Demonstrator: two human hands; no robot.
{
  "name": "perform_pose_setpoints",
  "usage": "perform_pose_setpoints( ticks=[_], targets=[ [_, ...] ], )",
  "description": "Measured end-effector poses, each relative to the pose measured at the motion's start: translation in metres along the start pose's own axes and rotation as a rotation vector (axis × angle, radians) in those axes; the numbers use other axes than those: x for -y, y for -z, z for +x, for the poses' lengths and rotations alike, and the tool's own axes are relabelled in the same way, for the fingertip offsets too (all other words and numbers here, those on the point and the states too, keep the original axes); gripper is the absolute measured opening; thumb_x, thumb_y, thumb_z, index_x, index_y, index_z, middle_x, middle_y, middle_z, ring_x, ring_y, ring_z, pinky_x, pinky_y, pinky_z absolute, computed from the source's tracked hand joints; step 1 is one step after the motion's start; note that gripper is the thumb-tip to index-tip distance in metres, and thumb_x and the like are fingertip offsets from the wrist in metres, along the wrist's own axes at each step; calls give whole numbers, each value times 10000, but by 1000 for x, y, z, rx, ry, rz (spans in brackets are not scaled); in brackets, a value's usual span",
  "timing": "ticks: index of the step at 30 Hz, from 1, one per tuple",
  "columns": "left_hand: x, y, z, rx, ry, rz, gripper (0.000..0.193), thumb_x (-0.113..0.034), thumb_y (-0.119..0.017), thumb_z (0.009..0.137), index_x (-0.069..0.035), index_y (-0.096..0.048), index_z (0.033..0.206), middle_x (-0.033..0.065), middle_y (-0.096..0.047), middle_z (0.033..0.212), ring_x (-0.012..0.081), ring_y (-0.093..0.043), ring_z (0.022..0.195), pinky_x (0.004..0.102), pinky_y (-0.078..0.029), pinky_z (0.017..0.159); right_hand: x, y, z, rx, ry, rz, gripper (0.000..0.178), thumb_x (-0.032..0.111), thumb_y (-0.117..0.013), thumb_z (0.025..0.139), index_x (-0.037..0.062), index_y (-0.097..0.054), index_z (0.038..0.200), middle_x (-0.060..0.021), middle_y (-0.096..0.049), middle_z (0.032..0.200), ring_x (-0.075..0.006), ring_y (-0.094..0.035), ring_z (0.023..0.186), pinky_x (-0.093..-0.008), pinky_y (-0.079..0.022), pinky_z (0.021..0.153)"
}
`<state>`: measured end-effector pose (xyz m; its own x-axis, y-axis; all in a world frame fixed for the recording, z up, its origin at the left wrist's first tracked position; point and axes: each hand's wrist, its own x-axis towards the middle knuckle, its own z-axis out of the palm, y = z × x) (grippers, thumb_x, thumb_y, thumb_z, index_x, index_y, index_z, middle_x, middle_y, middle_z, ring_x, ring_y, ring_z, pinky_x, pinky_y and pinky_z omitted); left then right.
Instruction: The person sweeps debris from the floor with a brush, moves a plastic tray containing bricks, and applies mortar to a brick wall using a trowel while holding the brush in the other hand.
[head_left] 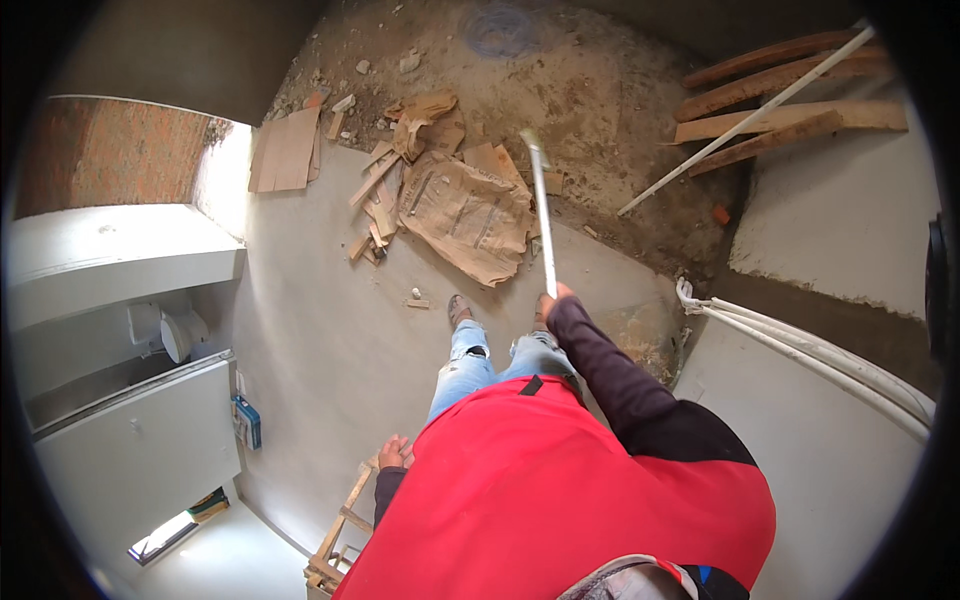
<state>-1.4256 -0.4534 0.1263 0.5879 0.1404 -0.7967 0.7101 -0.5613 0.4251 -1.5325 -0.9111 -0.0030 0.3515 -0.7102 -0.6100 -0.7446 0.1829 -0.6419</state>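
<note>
In my right hand (556,293), fingers wrapped round its near end, is a long white pole (544,215). The pole points away from me and ends in a short pale head whose kind I cannot make out. Its far part crosses the edge of a crumpled brown paper sack (465,215) on the floor in front of my feet. My left hand (393,452) hangs low at my left side with its fingers apart and nothing seen in it. A rough wooden frame (345,510), partly hidden by my red top, stands close to that hand.
Wood scraps (378,205) and flat cardboard (285,150) lie around the sack. Dirt and rubble (590,100) cover the far floor. At right are long boards (790,125), a leaning white rod (740,125) and white pipes (825,360). A white door (140,430) stands left.
</note>
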Motion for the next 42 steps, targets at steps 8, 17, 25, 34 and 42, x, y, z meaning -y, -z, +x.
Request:
perform_pose_setpoints(
  ticks=[8,17,25,34,42],
  targets=[
    [56,40,88,270,62,-41,336,-197,-509,816,-19,-495,1101,111,-588,935,162,-568,773,258,-457,635,-48,-12,45,475,159,-657,223,184,-468,798,80,-565,970,-123,-624,772,-267,-609,721,-386,-483,617],
    [13,3,77,89,-12,-88,367,-210,-482,822,-47,-452,1149,95,-560,1017,199,-540,892,320,-455,700,-42,43,-78,311,-652,602,243,245,-404,861,106,-351,669,-21,-298,439,-187,-304,299,-387,-256,282],
    [-34,22,134,204,98,-127,409,-248,-481,824,-76,-405,1186,94,-505,1137,241,-516,975,360,-425,779,-158,-126,24,671,-606,489,187,54,-418,763,28,-427,578,-112,-407,453,-261,-441,354,-410,-380,343],
    [-90,97,189,154,147,-170,416,-316,-463,844,-128,-380,1205,86,-463,1201,255,-486,1036,403,-382,841,182,-219,76,620,-673,1305,80,33,-435,713,74,-433,644,21,-382,502,-108,-412,444,-263,-361,432],
    [-81,140,211,93,243,-199,435,-303,-497,839,-90,-384,1201,115,-482,1179,289,-509,1006,427,-396,823,312,-286,126,656,-552,1308,164,52,-425,742,116,-377,600,18,-382,489,-152,-409,460,-303,-289,355]
  ],
)
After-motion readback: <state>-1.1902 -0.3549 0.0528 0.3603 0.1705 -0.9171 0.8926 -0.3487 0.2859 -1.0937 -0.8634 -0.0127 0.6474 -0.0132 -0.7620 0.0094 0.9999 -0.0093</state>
